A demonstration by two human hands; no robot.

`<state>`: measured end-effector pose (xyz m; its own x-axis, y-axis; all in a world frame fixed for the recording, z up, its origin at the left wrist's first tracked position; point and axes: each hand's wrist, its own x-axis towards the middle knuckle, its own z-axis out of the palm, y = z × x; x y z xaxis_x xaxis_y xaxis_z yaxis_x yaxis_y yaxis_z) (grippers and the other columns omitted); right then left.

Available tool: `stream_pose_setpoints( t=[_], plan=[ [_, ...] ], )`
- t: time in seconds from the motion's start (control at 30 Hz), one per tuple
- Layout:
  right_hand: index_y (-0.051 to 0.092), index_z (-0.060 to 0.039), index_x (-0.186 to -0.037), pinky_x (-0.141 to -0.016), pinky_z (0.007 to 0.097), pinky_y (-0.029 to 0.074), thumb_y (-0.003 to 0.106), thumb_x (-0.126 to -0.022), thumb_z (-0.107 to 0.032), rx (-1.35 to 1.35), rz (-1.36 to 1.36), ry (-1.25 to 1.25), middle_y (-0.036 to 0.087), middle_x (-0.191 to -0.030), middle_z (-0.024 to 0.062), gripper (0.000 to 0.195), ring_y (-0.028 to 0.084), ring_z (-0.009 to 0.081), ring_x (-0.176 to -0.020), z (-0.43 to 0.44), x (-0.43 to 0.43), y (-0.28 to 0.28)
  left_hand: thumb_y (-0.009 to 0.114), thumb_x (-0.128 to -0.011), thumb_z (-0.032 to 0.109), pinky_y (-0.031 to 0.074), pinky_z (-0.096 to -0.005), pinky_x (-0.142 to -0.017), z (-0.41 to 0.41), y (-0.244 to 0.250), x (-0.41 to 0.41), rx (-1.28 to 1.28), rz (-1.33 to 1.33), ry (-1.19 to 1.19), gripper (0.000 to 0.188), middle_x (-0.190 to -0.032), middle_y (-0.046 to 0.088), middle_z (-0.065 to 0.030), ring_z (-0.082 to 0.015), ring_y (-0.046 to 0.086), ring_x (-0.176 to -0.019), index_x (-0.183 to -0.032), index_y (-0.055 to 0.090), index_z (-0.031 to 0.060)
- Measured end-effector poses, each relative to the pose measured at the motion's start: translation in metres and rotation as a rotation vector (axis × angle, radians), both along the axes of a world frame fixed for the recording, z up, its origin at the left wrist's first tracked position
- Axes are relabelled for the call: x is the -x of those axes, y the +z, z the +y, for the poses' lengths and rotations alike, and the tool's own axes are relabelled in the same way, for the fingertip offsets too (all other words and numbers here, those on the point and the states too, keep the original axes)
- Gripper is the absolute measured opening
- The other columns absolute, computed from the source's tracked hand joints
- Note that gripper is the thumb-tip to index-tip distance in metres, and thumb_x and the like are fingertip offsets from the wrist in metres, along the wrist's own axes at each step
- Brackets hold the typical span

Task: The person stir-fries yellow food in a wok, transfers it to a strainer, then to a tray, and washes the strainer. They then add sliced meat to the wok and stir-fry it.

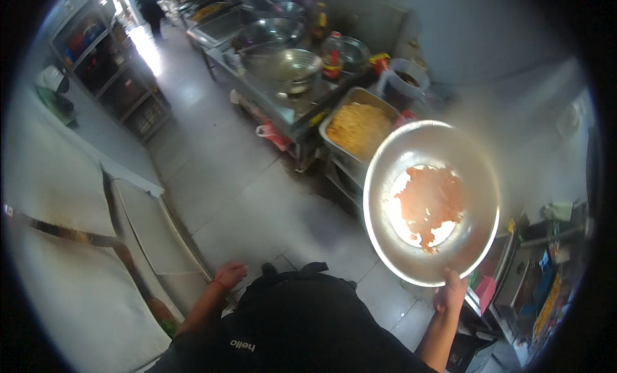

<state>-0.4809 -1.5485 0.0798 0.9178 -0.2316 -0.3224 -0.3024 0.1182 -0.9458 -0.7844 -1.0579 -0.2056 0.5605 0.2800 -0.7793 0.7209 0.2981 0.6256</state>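
My right hand (451, 294) grips the lower rim of a wide stainless steel bowl (477, 209), thumb over the edge. A reddish-brown mass of food (431, 199), perhaps raw meat, lies on the bowl's bright bottom. Down at the left, beside my body, my left hand (232, 274) hangs with nothing seen in it; its fingers look loosely curled and blurred. Just beyond the bowl stands a rectangular metal pan (332, 140) filled with yellowish shredded food (359, 127).
A steel worktable (270, 95) holds large metal bowls (299, 64) and a bottle with a red label (333, 54). A white bucket (402, 79) stands near the wall. Metal shelves (111, 69) are at far left, a person (150, 11) beyond. White chest-like units (159, 238) flank my left side.
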Motion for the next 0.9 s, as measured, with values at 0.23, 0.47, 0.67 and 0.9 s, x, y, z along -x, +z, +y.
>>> stream_pose_setpoints(
  t=[0.23,0.47,0.67,0.9],
  plan=[
    [0.059,0.0086,-0.109,-0.047,0.0310,0.052,0.058,-0.086,-0.011,-0.209,0.191,0.365,0.066,-0.092,0.0152,0.030,0.063,0.0209,-0.064,0.316,-0.017,0.008,0.066,-0.094,0.024,0.051,-0.0323,-0.090,0.105,0.140,-0.029,-0.281,-0.259,-0.213,0.034,-0.112,0.067,-0.0104,-0.0182,0.063,-0.101,-0.121,0.064,0.0038],
    [0.062,0.0049,-0.108,-0.052,0.0322,0.053,0.054,-0.091,-0.010,-0.304,0.151,0.714,0.067,-0.096,0.0165,0.025,0.067,0.0240,-0.076,0.637,-0.055,-0.046,0.054,-0.101,0.019,0.052,-0.0375,-0.093,0.220,0.192,-0.166,0.139,-0.723,0.524,0.045,-0.115,0.064,-0.0162,-0.0261,0.063,-0.107,-0.141,0.041,0.0032],
    [0.062,0.0047,-0.107,-0.052,0.0306,0.050,0.059,-0.093,-0.014,-0.284,0.213,0.974,0.066,-0.094,0.0134,0.023,0.062,0.0184,-0.066,0.848,-0.079,-0.078,0.061,-0.095,0.022,0.055,-0.0377,-0.082,0.402,0.229,-0.304,-0.240,-0.319,0.813,0.028,-0.109,0.066,-0.0153,-0.0249,0.066,-0.095,-0.116,0.063,0.0028],
    [0.058,0.0015,-0.118,-0.066,0.0298,0.054,0.058,-0.099,-0.021,-0.207,-0.119,1.156,0.065,-0.101,0.0088,0.030,0.065,0.0153,-0.083,0.944,-0.211,-0.135,0.056,-0.081,0.002,0.055,-0.0390,-0.068,0.632,0.236,-0.326,-0.049,-0.662,1.160,0.013,-0.094,0.064,-0.0166,-0.0284,0.066,-0.087,-0.091,0.062,-0.0038]
  ],
)
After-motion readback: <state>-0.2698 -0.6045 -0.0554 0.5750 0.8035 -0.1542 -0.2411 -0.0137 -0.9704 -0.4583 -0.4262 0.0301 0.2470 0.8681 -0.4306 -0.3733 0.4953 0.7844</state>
